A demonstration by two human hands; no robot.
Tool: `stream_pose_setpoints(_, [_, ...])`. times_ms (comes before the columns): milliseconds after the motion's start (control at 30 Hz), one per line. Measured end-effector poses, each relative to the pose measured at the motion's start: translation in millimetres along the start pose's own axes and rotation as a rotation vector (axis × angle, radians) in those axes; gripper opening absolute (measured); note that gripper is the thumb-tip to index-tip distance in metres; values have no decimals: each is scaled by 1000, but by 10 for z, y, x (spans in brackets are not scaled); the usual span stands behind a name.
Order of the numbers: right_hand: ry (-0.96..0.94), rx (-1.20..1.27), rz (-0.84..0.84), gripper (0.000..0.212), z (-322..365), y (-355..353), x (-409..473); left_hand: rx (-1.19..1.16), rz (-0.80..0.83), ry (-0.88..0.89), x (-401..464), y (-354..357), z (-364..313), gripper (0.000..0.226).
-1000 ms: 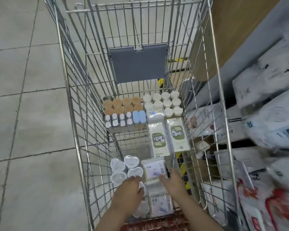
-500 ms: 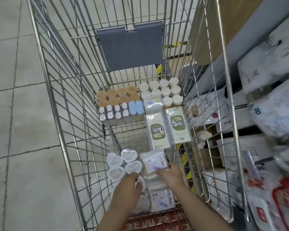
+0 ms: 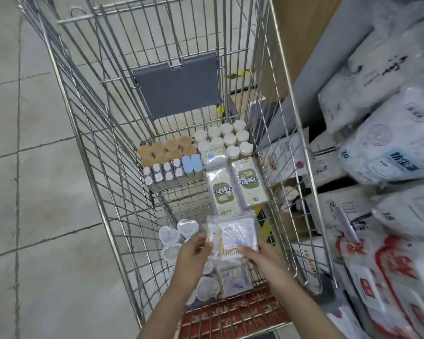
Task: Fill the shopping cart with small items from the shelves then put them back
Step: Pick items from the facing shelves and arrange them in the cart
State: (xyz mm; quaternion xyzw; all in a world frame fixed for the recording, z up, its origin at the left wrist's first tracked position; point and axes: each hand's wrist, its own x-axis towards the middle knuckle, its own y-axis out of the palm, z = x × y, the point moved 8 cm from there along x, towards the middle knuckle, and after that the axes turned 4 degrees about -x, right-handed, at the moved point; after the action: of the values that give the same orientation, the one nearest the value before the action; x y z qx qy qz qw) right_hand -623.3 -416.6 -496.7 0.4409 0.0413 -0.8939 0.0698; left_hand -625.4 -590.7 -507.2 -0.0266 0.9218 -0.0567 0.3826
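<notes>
A wire shopping cart [image 3: 101, 182] stands below me with small goods on its floor. Both hands hold a clear packet of cotton swabs [image 3: 233, 234] lifted above the cart floor: my left hand [image 3: 194, 253] pinches its left edge, my right hand [image 3: 260, 253] grips its lower right corner. A second swab packet [image 3: 234, 280] lies beneath. Clear heart-shaped tubs [image 3: 179, 231] sit to the left. Farther in are two green-label packets [image 3: 238, 187], white-capped jars [image 3: 230, 137], tan-capped jars [image 3: 167, 149] and small silver and blue boxes [image 3: 171, 171].
Shelves on the right hold white bagged goods [image 3: 387, 148] and red-and-white packs [image 3: 387, 272], close against the cart's right side. A grey flap [image 3: 176, 84] hangs on the cart's far wall. Tiled floor [image 3: 30, 167] lies to the left.
Both hands have closed on the upper swab packet and raised it off the pile; earlier they were reaching down onto the items at the cart's near end.
</notes>
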Motion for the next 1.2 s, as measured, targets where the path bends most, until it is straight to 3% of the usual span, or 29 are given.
stream_pose_setpoints(100, [-9,65,-29,23,-82,-23,-176,-12,-2,0,-153,-86,-100,25])
stream_pose_setpoints(200, [-24,129,-127,43,-73,-75,-380,-28,-8,39,-359,-204,-317,18])
stream_pose_setpoints(300, [-36,294,-206,39,-7,-171,-650,-45,-14,118,-596,-370,-627,17])
stream_pose_setpoints(500, [-146,587,-361,63,-10,-409,-1466,-92,34,180,-898,-501,-1269,14])
stream_pose_setpoints(633, [-240,780,-468,28,-220,-615,-2227,-69,185,244,-1352,-118,-1621,23])
stream_pose_setpoints(733, [-296,947,-601,17,-543,-764,-2880,-40,291,298,-1834,278,-1702,21])
stream_pose_setpoints(833, [-336,1104,-733,8,-972,-876,-3523,-4,444,300,-2389,768,-1555,18])
stream_pose_setpoints(967, [-421,1212,-864,14,-1612,-1003,-4449,78,639,271,-3192,1476,-1163,17])
stream_pose_setpoints(1067, [-451,1317,-969,19,-2305,-1055,-5202,123,766,222,-3885,1994,-732,28])
stream_pose_setpoints(1200, [-467,1420,-1166,20,-3349,-1086,-6233,184,951,148,-4949,2673,-47,21])
